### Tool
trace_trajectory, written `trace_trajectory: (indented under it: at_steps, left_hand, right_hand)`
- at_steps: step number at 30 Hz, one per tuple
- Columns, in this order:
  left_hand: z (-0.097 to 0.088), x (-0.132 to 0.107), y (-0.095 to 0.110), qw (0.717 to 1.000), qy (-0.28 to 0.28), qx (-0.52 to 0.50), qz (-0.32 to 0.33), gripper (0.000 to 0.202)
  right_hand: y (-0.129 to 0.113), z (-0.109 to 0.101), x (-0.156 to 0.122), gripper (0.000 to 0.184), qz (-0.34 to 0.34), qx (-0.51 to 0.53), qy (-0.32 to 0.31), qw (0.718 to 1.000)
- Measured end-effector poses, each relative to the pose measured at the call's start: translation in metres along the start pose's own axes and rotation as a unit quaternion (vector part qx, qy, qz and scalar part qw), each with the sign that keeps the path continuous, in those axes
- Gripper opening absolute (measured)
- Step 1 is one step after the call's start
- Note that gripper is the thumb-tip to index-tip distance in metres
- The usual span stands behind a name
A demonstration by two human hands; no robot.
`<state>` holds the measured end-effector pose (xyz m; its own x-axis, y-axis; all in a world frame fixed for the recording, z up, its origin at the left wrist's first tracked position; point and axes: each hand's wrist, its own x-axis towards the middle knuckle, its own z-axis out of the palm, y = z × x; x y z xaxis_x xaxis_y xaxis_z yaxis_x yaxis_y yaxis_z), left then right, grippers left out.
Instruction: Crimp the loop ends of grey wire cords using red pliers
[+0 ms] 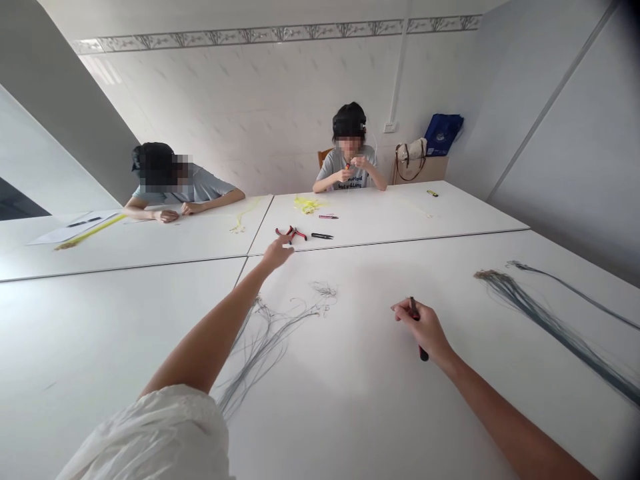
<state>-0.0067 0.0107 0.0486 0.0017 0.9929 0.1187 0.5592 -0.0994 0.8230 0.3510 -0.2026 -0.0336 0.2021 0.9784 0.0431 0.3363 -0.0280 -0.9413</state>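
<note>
Okay, so from where I stood, the left hand (277,252) was stretched out with its grip open and fingers spread, right by a pair of red-handled pliers (291,235). It looked just short of them, though I couldn't swear there was no contact from that angle. Those pliers made a handy landmark on the white surface (360,413). They looked light and stiff, and I'd take them by the two red handles, since any coating there should give a decent hold.

The right hand (420,327) was off to the right of the pliers, its grip closed around a dark pen-shaped tool (424,353) with a bit of red near the top. It looked slim and rigid and probably quick to roll, so mid-shaft seemed the spot to hold it.

Below the pliers lay a loose tangle of thin grey cords (265,347), soft, floppy and likely to snag on each other. Well right of the pliers sat a longer grey bundle (550,327). Just beside them was a small black-handled tool (321,235), and beyond them a co-worker (345,170) sat with both hands on something small.
</note>
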Motion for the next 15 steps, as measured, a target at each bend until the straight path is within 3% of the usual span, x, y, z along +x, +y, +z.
trace_trajectory:
  at_steps: [5, 8, 12, 15]
  left_hand:
    - [0.04, -0.048, -0.018, 0.982, -0.122, 0.127, 0.067, 0.017]
    - [0.064, -0.063, -0.018, 0.968, -0.171, 0.162, 0.091, 0.02]
    - [0.084, -0.056, -0.008, 0.96, -0.204, 0.162, 0.102, 0.009]
    - [0.082, -0.042, 0.004, 0.967, -0.199, 0.128, 0.095, 0.003]
  right_hand:
    - [0.002, 0.002, 0.007, 0.032, -0.03, -0.092, -0.049, 0.994]
    - [0.002, 0.0, 0.01, 0.031, -0.031, -0.117, -0.058, 0.991]
    - [-0.001, -0.004, 0.012, 0.032, -0.029, -0.128, -0.059, 0.99]
    - [-0.001, -0.011, 0.013, 0.031, -0.03, -0.127, -0.051, 0.99]
